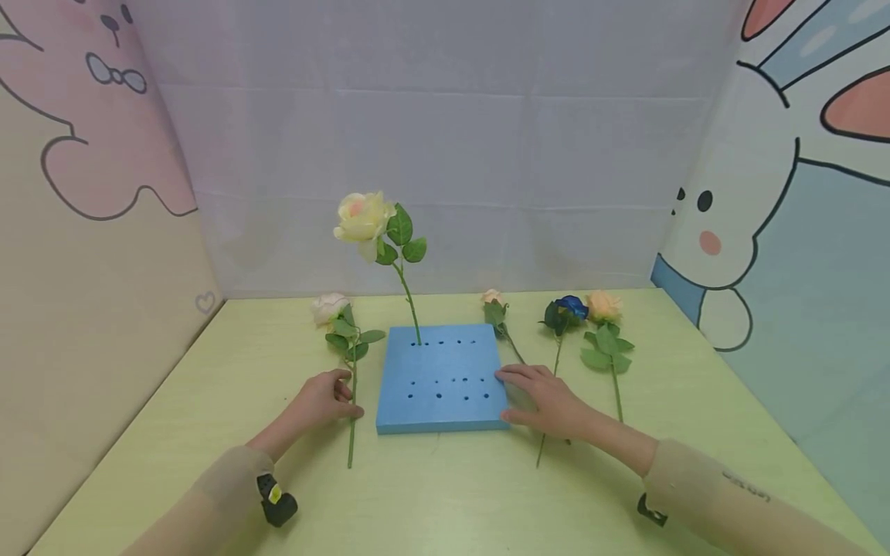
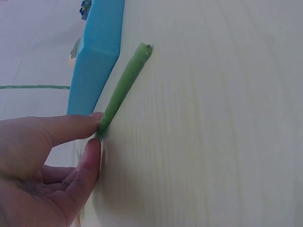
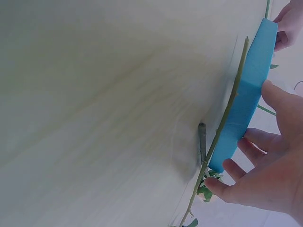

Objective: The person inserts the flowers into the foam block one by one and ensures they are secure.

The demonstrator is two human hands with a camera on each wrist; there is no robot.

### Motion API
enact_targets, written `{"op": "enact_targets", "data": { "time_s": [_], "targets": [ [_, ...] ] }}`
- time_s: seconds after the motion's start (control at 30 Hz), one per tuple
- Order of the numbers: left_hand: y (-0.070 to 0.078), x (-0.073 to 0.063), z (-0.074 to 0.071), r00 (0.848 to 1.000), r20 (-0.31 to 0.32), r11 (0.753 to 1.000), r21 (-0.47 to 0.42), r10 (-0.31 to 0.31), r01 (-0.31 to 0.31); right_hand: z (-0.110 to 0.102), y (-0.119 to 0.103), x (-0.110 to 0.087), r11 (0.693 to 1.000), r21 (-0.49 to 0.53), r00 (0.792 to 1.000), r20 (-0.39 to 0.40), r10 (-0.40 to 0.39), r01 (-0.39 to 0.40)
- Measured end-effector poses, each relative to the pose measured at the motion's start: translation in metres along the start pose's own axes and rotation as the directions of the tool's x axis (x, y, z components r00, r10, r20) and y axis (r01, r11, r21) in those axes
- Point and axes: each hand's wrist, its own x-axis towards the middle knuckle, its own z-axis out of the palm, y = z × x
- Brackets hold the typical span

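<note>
A pale pink artificial rose [image 1: 330, 309] lies on the table left of a blue foam block [image 1: 445, 363] dotted with holes. My left hand [image 1: 325, 401] pinches its green stem [image 2: 124, 85] between thumb and finger, close to the tabletop. One cream rose [image 1: 363, 218] stands up from a hole in the block's back row, leaning left. At the block's right edge rests my right hand [image 1: 549, 401], its fingers spread and fairly straight. In the right wrist view, thumb and fingers touch the block's side [image 3: 248, 90].
Right of the block lie a small peach rose [image 1: 492, 297], a dark blue rose [image 1: 572, 307] and a larger orange-peach rose [image 1: 603, 307]. The blue rose's stem runs beneath my right hand. A white cloth [image 1: 445, 154] hangs behind the pale table [image 1: 445, 502].
</note>
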Motion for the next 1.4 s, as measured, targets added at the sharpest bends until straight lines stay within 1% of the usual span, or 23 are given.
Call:
{"op": "enact_targets", "data": {
  "time_s": [0.07, 0.2, 0.33, 0.37, 0.53, 0.7, 0.8, 0.9, 1.03, 1.1, 1.17, 1.4],
  "targets": [
    [0.001, 0.000, -0.001, 1.000, -0.007, 1.000, -0.010, -0.012, 0.012, 0.000, 0.000, 0.000, 1.000, 0.004, 1.000, -0.001, 0.000, 0.000],
    [0.000, -0.001, -0.002, 1.000, -0.010, 0.998, -0.062, -0.016, 0.016, 0.000, 0.001, 0.000, 1.000, 0.011, 1.000, 0.000, -0.005, 0.005],
    [-0.002, -0.001, -0.002, 1.000, 0.002, 0.992, -0.122, -0.031, 0.031, 0.001, 0.001, -0.001, 1.000, 0.013, 1.000, 0.000, -0.016, 0.016],
    [-0.002, -0.001, -0.003, 0.999, 0.009, 0.988, -0.146, -0.042, 0.043, 0.001, 0.001, -0.001, 1.000, 0.014, 1.000, 0.000, -0.018, 0.018],
    [-0.006, -0.001, -0.006, 0.997, 0.064, 0.968, -0.244, -0.043, 0.058, 0.000, 0.001, 0.000, 1.000, 0.009, 1.000, 0.000, -0.013, 0.013],
    [-0.012, 0.003, -0.011, 0.993, 0.119, 0.951, -0.306, -0.012, 0.048, -0.001, 0.001, 0.000, 1.000, 0.002, 1.000, 0.003, -0.002, 0.002],
    [-0.018, 0.006, -0.014, 0.989, 0.150, 0.935, -0.352, 0.005, 0.048, 0.000, 0.001, 0.000, 1.000, 0.007, 1.000, 0.003, -0.004, 0.004],
    [-0.023, 0.007, -0.018, 0.982, 0.189, 0.902, -0.427, 0.018, 0.066, 0.000, 0.001, 0.000, 1.000, 0.014, 1.000, 0.007, -0.009, 0.009],
    [-0.026, 0.007, -0.022, 0.968, 0.245, 0.863, -0.499, 0.057, 0.075, 0.000, 0.001, 0.000, 1.000, 0.007, 1.000, 0.007, -0.011, 0.011],
    [-0.026, 0.006, -0.024, 0.962, 0.263, 0.855, -0.514, 0.073, 0.076, -0.001, 0.001, 0.001, 1.000, -0.001, 1.000, 0.005, -0.011, 0.011],
    [-0.025, 0.006, -0.024, 0.960, 0.270, 0.850, -0.521, 0.078, 0.077, -0.001, 0.001, 0.000, 1.000, -0.003, 1.000, 0.007, -0.007, 0.007],
    [-0.024, 0.006, -0.022, 0.960, 0.272, 0.855, -0.512, 0.069, 0.083, -0.001, 0.000, 0.000, 1.000, 0.008, 1.000, 0.014, -0.006, 0.006]
  ]
}}
